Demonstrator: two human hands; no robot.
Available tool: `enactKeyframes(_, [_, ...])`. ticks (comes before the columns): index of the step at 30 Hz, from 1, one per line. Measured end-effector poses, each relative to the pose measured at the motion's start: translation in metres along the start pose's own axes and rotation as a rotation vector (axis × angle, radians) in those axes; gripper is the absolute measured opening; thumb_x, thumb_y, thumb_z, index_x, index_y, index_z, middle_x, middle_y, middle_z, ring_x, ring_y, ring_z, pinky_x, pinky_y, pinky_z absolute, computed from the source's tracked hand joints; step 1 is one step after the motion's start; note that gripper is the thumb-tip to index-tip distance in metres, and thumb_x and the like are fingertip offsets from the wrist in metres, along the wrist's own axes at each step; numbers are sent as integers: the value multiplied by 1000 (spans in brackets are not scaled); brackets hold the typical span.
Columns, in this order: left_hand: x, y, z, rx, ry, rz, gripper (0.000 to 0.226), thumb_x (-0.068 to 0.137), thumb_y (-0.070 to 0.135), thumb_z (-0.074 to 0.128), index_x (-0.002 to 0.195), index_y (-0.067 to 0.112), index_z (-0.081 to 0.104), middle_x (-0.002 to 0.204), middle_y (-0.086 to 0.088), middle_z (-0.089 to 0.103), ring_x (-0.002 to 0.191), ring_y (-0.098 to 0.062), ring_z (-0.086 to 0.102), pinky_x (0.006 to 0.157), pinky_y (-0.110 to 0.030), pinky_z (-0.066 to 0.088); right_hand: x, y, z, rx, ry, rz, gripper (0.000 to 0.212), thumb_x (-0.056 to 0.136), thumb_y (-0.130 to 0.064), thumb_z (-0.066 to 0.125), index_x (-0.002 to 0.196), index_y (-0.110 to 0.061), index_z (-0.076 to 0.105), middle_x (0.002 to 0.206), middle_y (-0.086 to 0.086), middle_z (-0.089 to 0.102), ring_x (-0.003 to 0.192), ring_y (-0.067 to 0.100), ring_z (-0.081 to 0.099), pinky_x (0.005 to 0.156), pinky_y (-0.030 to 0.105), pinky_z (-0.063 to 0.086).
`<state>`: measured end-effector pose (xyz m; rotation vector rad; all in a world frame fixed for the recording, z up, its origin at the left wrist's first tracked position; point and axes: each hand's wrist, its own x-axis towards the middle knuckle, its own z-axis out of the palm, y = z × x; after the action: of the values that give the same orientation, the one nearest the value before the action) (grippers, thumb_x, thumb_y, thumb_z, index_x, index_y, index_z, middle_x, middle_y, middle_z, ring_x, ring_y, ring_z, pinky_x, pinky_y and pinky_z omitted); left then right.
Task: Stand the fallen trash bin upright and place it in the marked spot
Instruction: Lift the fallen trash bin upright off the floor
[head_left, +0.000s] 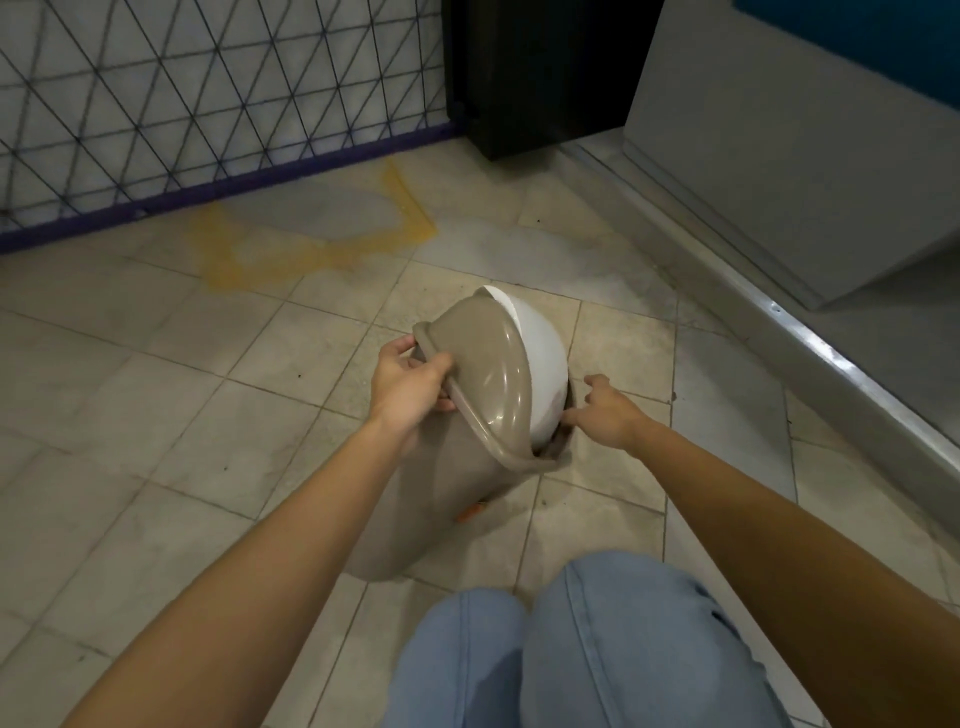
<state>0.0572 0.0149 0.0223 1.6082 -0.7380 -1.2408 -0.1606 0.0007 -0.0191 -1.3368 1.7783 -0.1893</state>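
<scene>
Floor (156, 415): pale tiles, with a wire fence (208, 104) along the far left.
Marked spot (311, 228): yellow outline painted beside the fence, well apart from the bin.
Trash bin (431, 493): taupe, tilted on the tiles before the knees, white swing lid (540, 364) facing away.
Left hand (410, 384): fingers clamped around the bin's top rim.
Right hand (605, 410): fingers spread apart, just beside the lid, holding nothing.
</scene>
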Motion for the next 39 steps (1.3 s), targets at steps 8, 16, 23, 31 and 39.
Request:
enactKeyframes(8, [1,-1,-29,-108,-10,-7,63,79,2,59,137,10,37,68,-5,57,42,-3,56,41,-19,47,-8,3,18,346,-209,208,42,94,-20,49,131,-1,42,127,17,51,99,28,56,91,39,51])
enactKeyframes(16, [-3,-2,-50,-89,-23,14,59,82,6,59,136,12,37,73,-5,56,49,-7,56,44,-21,48,-14,-6,26,498,-234,243,31,88,-9,55,115,5,52,116,19,51,89,27,59,80,34,56])
enactKeyframes(23, [-8,-4,-71,-95,22,-15,50,82,6,53,131,11,45,73,-3,55,49,-8,51,41,-22,44,-30,-21,11,598,-277,233,34,81,-10,65,112,-2,56,111,14,55,86,22,61,63,27,59])
enactKeyframes(31, [-14,-13,-85,-78,-26,-6,32,87,19,51,116,24,64,63,7,62,52,-9,58,47,-23,49,-44,-38,-5,521,-272,136,35,78,-9,69,110,-1,59,105,12,64,87,20,65,65,27,57])
enactKeyframes(39, [-16,-30,-92,-76,-3,-9,30,93,22,47,118,29,63,71,7,63,59,-7,60,54,-21,50,-52,-41,0,409,-291,84,23,75,-9,72,95,-3,61,93,11,69,82,19,69,66,26,57])
